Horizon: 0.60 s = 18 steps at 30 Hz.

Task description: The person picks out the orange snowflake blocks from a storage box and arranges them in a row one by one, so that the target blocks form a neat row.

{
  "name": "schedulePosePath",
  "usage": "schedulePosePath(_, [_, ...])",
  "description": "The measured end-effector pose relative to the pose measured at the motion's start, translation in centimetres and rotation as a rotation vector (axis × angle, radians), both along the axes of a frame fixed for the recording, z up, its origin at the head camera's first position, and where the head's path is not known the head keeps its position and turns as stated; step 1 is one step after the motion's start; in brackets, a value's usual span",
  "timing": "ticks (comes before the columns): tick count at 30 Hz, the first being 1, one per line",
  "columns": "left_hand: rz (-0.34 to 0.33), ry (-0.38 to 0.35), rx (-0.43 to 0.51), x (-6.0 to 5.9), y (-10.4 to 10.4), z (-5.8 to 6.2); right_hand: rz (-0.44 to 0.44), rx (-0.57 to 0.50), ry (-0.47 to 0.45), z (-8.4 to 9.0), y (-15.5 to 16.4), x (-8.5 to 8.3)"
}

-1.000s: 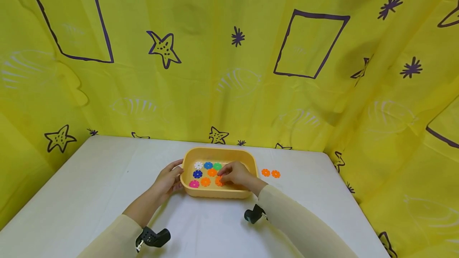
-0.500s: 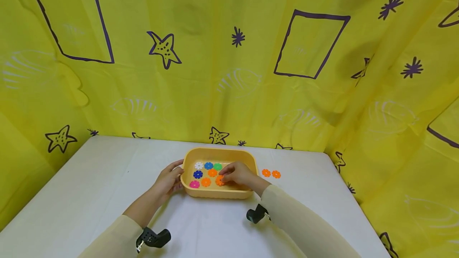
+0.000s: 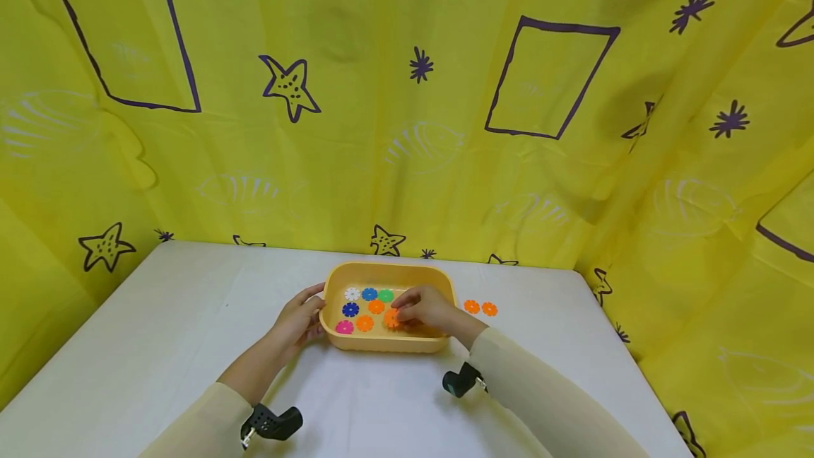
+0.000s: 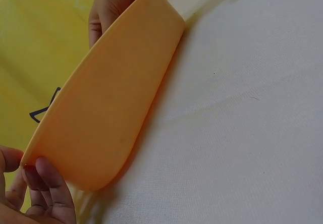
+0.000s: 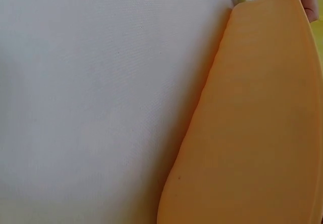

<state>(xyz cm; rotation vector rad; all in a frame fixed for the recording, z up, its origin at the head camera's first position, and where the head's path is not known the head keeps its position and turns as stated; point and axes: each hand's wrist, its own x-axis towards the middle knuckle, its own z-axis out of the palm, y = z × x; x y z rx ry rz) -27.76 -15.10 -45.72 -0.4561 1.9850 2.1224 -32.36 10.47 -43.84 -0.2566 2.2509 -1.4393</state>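
A shallow, rounded-corner orange tray (image 3: 445,281) sits on the white table (image 3: 159,331), toward its far edge, near the yellow curtain (image 3: 381,126). Its plastic is smooth and matte, with a lip round the rim. Inside lie small notched discs: white (image 3: 352,294), light blue (image 3: 369,294), green (image 3: 385,295), dark blue (image 3: 350,309), pink (image 3: 344,327) and orange ones (image 3: 365,324). The right hand (image 3: 425,309) reaches into the tray, fingertips drawn together in a pinch on an orange disc (image 3: 391,318). The left hand (image 3: 297,318) holds the tray's left end, fingers curled against the wall, thumb at the rim. Two more orange discs (image 3: 480,308) lie on the table just right of the tray.
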Motion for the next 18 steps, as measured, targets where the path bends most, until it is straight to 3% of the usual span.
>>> schedulePosePath(18, [-0.002,-0.005,-0.002,0.16,0.02,0.1,0.002,-0.054,0.007,0.63,0.97,0.15])
